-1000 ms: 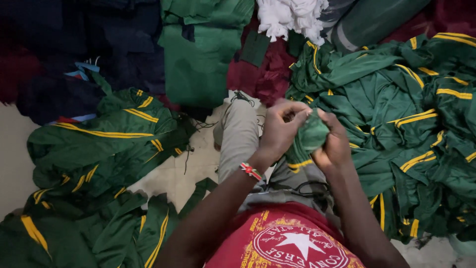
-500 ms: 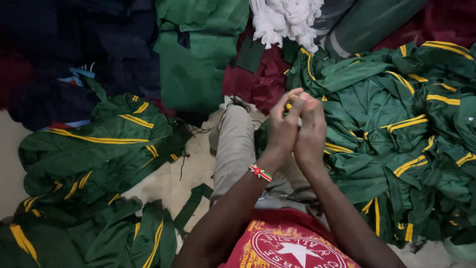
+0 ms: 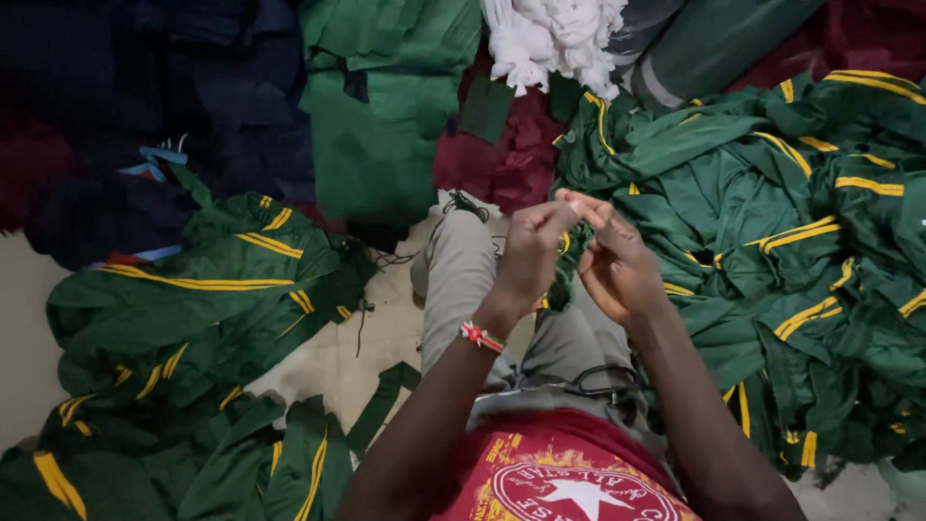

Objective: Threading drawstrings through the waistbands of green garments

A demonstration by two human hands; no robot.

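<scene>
Green garments with yellow stripes lie in two heaps on the floor point(image 3: 381, 333): a right heap point(image 3: 791, 251) and a left heap point(image 3: 193, 318). Plain green cloth point(image 3: 381, 125) lies above, beside maroon fabric point(image 3: 506, 159) and white rags point(image 3: 559, 39). Over the lap, the left hand point(image 3: 531, 256) and right hand point(image 3: 617, 265) pinch a small green piece point(image 3: 564, 270) between them, fingertips meeting.

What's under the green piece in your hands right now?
Below the green piece, pinched between the left hand and right hand, lie the grey trouser legs and dark scissors on the lap. The strip's lower end hides behind the left wrist.
</scene>
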